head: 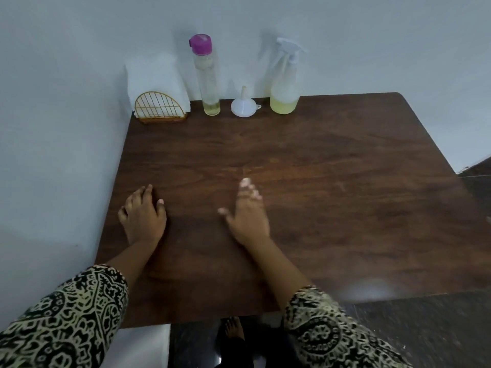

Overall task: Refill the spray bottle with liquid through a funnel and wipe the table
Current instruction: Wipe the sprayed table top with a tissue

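Note:
At the back of the dark wooden table [318,181] stands a clear spray bottle [285,83] with a white trigger head and a little yellowish liquid at its bottom. Left of it a white funnel [244,105] lies mouth down, spout up. Further left stands a tall clear bottle [208,75] with a purple cap, holding a little pale liquid. White tissues [156,75] sit in a yellow wire holder [159,108] at the back left corner. My left hand [143,213] rests on the table with relaxed fingers. My right hand [245,211] hovers blurred over the table, fingers extended, holding nothing.
A pale wall runs along the table's back and left sides. Dark tiled floor [425,328] lies beyond the table's near and right edges, and a bare foot [233,328] shows below the near edge.

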